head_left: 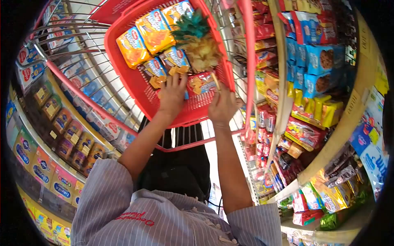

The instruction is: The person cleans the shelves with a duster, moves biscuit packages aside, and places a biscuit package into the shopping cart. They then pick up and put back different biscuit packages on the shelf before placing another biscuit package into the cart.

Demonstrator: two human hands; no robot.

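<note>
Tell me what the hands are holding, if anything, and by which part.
The right hand holds the feather duster by its thin handle. The left hand reaches onto the small snack packs; whether it grips one cannot be told.

You can read "100" on the yellow shelf rail (366, 57), upper right of the frame. Print on the orange packs (153, 31), upper centre, and your shirt's (172, 217) red lettering are too blurred to read surely.

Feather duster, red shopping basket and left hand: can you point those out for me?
Feather duster (201, 53): head view, on its tan feathers.
Red shopping basket (133, 84): head view, on its inner side wall.
Left hand (172, 97): head view, on the back of the hand.
</note>
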